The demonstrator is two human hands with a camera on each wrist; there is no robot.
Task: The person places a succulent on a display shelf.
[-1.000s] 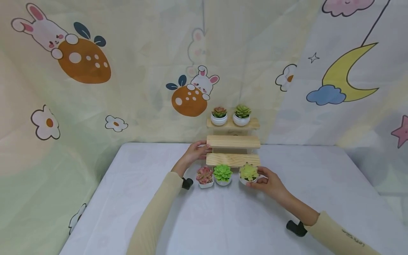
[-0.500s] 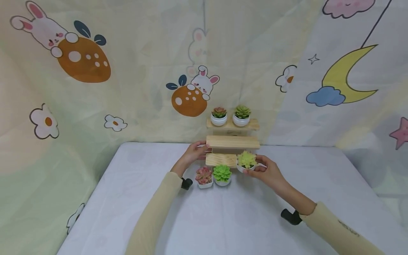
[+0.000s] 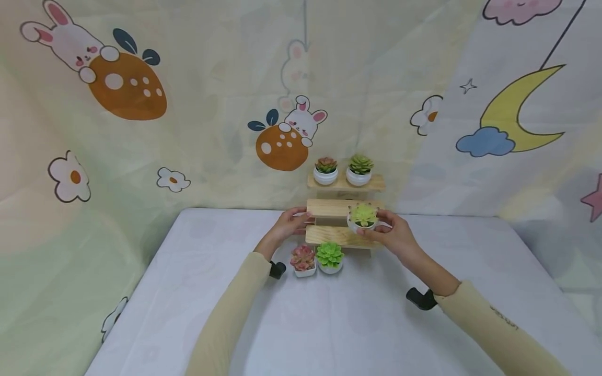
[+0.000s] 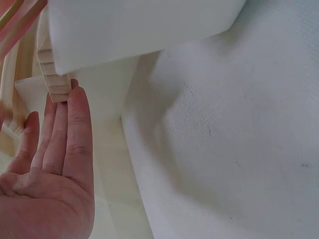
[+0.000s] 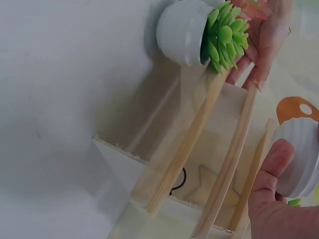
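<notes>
Left sleeve (image 3: 228, 318): pale yellow, reaching up the white-covered bench (image 3: 301, 324), with a black wrist camera (image 3: 278, 270) at the cuff.
Left hand (image 3: 286, 224): grip unclenched, fingers fairly straight, touching the left end of the wooden three-step stand (image 3: 329, 209).
Pink succulent (image 3: 302, 256): in a square white pot on the bench, just in front of the stand's lowest step.
Reddish-green succulent (image 3: 325, 170): in a round white pot, on the left of the top step.
Bright green succulent (image 3: 330, 255): in a white pot on the bench, just right of the pink one.
Dark green succulent (image 3: 360, 166): in a round white pot, on the right of the top step.
Yellow-green succulent (image 3: 362, 214): upright in its round white pot, in front of the middle step's right part; whether the pot touches the wood is unclear.
Right hand (image 3: 397, 235): grip pinching that pot between thumb and fingers.
</notes>
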